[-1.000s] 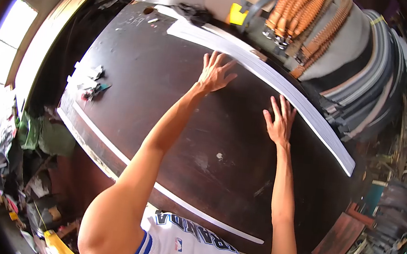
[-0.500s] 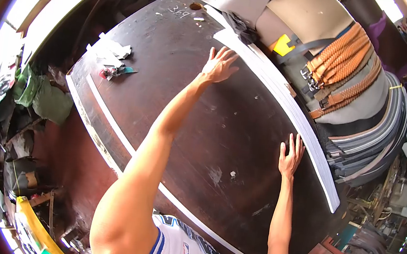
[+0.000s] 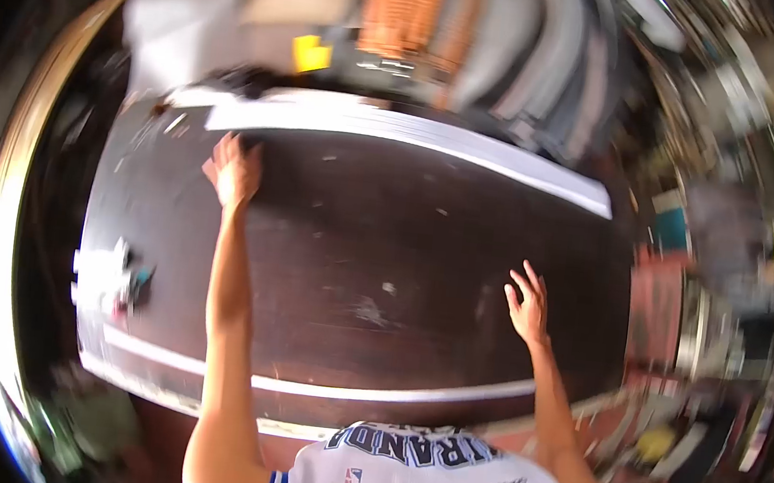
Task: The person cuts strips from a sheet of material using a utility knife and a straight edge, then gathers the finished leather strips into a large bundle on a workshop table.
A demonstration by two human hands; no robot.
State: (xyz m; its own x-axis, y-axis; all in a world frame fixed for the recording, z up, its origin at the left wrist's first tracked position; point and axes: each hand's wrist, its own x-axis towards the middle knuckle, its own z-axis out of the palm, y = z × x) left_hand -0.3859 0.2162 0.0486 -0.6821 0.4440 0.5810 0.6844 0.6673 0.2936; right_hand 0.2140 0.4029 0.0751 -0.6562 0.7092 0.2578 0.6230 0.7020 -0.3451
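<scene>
My left hand (image 3: pixel 236 172) reaches to the far left part of the dark tabletop (image 3: pixel 359 239), fingers spread, just below the left end of a stack of long white strips (image 3: pixel 371 125). Nothing shows in it. At the right, my right hand (image 3: pixel 529 304) is over the tabletop with its fingers apart, holding nothing and well short of the stack. A single long white strip (image 3: pixel 371 395) lies along the near edge, with my left forearm crossing over it.
Behind the stack are orange braided belts (image 3: pixel 402 7), a yellow piece (image 3: pixel 310 54) and bundled grey strips (image 3: pixel 561 62). White scraps (image 3: pixel 105 273) with a small teal-tipped thing sit at the left edge. A reddish board (image 3: pixel 656 303) stands right of the table.
The view has swung round, so the table now lies level across it. My right hand has drawn back from the white stack; my left hand is still near its left end.
</scene>
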